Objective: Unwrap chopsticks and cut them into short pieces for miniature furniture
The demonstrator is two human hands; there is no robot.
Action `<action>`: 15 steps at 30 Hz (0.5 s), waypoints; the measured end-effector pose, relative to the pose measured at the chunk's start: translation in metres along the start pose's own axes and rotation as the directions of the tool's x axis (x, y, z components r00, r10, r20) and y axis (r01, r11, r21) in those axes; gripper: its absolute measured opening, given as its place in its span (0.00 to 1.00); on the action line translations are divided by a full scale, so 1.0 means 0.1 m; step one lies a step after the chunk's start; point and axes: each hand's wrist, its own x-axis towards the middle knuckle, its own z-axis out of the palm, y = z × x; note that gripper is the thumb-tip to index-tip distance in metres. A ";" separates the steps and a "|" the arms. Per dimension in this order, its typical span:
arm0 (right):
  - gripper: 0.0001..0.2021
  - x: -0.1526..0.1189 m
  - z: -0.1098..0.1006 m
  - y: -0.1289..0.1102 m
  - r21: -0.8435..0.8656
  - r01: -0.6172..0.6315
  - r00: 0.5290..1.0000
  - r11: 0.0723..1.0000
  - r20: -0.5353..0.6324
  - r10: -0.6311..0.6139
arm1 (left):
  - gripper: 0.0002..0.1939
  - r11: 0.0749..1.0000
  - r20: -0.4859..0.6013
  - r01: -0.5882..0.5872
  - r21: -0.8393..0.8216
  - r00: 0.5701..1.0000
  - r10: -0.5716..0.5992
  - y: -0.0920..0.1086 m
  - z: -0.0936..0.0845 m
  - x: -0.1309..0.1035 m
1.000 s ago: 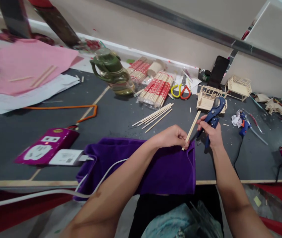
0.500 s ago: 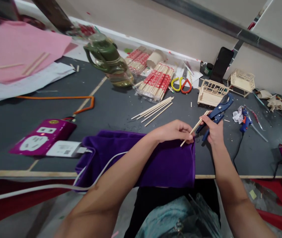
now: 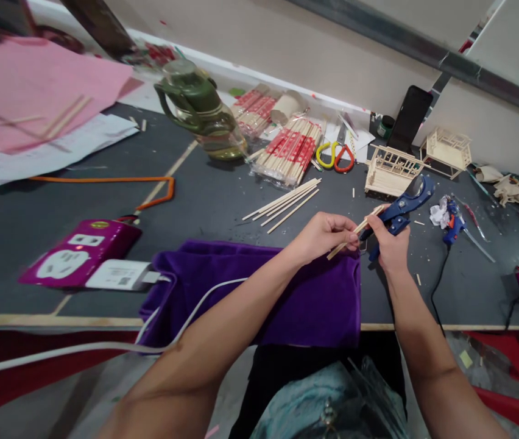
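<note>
My left hand (image 3: 330,235) pinches thin wooden sticks (image 3: 337,249) above the right end of a folded purple cloth (image 3: 314,305). The sticks slant up to my right hand (image 3: 390,241), whose thumb lies along their upper ends. That hand is wrapped round a blue pipe cutter (image 3: 408,200), its head pointing away to the upper right. Fingers hide part of its handles and where the sticks meet its blade. Several loose sticks (image 3: 282,204) lie on the table beyond my left hand. One short cut piece (image 3: 418,279) rests right of my right wrist.
Two small wooden models (image 3: 391,174) stand beyond the cutter, near an upright phone (image 3: 409,119). Packaged chopsticks (image 3: 289,149), scissors (image 3: 335,157) and a green jug (image 3: 200,113) are at the back. A glue gun (image 3: 454,228) lies right; a purple power strip (image 3: 79,253) lies left.
My left hand has shifted slightly up and right along the sticks. A short stick piece now lies by my right wrist, where none showed before. The cutter has tilted slightly.
</note>
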 end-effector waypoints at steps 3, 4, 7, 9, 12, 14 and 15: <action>0.13 -0.01 -0.01 -0.03 -0.058 0.078 0.997 0.995 0.017 -0.077 | 0.15 0.976 -0.140 -0.216 0.002 0.967 0.215 0.03 -0.04 0.03; 0.13 -0.01 -0.01 -0.04 -0.071 0.092 0.996 0.993 0.018 -0.091 | 0.14 0.960 -0.199 -0.279 0.012 0.941 0.275 0.02 -0.06 0.06; 0.13 -0.01 -0.01 -0.03 -0.102 0.107 0.994 0.989 0.010 -0.107 | 0.13 0.932 -0.317 -0.358 0.053 0.879 0.356 -0.06 -0.14 0.16; 0.13 0.00 -0.01 -0.03 -0.107 0.104 0.995 0.989 0.005 -0.104 | 0.13 0.936 -0.330 -0.346 0.060 0.878 0.346 -0.14 -0.19 0.24; 0.13 0.01 -0.02 -0.01 -0.104 0.095 0.995 0.990 0.003 -0.096 | 0.14 0.940 -0.336 -0.338 0.048 0.881 0.334 -0.22 -0.25 0.31; 0.13 0.02 -0.02 0.00 -0.106 0.091 0.996 0.990 0.006 -0.091 | 0.14 0.936 -0.337 -0.349 0.046 0.876 0.344 -0.23 -0.28 0.33; 0.13 0.02 -0.03 0.01 -0.110 0.090 0.996 0.990 0.009 -0.090 | 0.14 0.932 -0.333 -0.359 0.056 0.873 0.356 -0.23 -0.29 0.33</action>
